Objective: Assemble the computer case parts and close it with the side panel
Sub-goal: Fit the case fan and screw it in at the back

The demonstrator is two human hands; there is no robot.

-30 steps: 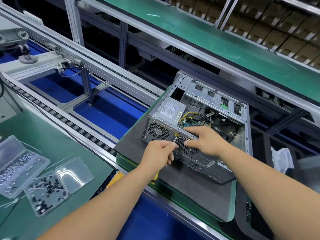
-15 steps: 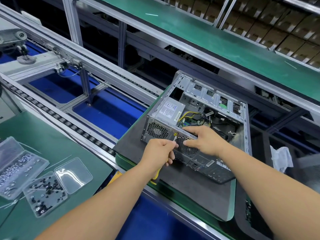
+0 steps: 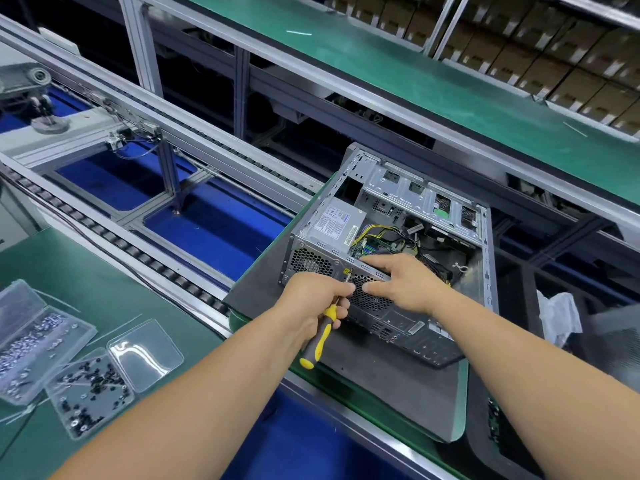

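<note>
Computer case (image 3: pixel 408 258) lies on its side on the dark mat (image 3: pixel 388 386), open face up, long axis running from near-left to far-right, rear panel toward me. Inside I make out the power supply (image 3: pixel 337 223) and cables; the board beneath is mostly hidden. Left hand (image 3: pixel 318 299) grips a yellow-handled screwdriver (image 3: pixel 323 336), its tip at the rear edge (any screw there is too small to see). Right hand (image 3: pixel 401 282) pinches the case's rear rim, thumb on the fan grille. Two clear screw trays (image 3: pixel 86 386) sit well apart, near-left.
</note>
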